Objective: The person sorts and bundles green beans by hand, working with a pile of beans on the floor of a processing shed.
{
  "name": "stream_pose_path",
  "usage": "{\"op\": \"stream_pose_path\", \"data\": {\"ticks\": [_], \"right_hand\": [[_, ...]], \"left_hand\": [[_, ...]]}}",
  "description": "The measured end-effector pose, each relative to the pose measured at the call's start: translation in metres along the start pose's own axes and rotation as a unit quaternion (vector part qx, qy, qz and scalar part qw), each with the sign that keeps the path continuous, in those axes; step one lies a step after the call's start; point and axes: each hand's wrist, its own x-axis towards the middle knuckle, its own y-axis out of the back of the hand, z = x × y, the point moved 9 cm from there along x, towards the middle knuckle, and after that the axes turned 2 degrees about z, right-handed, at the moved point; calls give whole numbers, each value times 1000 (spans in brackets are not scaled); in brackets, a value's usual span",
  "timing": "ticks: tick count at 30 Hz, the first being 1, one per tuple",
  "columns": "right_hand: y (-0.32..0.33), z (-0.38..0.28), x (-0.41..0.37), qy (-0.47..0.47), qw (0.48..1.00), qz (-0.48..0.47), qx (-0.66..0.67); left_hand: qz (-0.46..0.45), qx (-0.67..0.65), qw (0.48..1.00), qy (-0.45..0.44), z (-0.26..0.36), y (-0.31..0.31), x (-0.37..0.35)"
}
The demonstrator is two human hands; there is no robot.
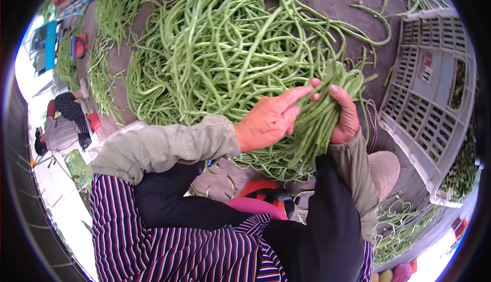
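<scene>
My right hand (346, 117) is closed round a bundle of long green beans (318, 126), with its thumb pointing up along the right side. Bean ends stick out above and below the grip. From the left, my left hand (270, 121) reaches over to the bundle. Its index finger stretches against the beans while the other fingers bend loosely, and nothing shows in them. Two fingertips show at the bundle's upper left edge. Behind both hands spreads a large tangled heap of long beans (220, 52) on the ground.
A grey plastic crate (389, 95) stands at the right, tilted in view. More long beans (115, 11) lie at the upper left and lower right (404, 231). Between my knees are a pink rounded object (258, 207) and a red one (255, 187). Another person (64, 123) is at the far left.
</scene>
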Motion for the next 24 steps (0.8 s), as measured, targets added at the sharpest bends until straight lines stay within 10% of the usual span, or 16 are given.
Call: {"op": "stream_pose_path", "data": {"ticks": [4, 12, 24], "right_hand": [[8, -1, 0, 19, 998, 57, -28], [-17, 6, -4, -26, 998, -56, 8], [-20, -27, -8, 88, 980, -132, 118]], "left_hand": [[20, 216, 956, -198, 26, -2, -3], [-25, 187, 963, -193, 13, 6, -15], [-3, 119, 976, 180, -116, 164, -156]]}}
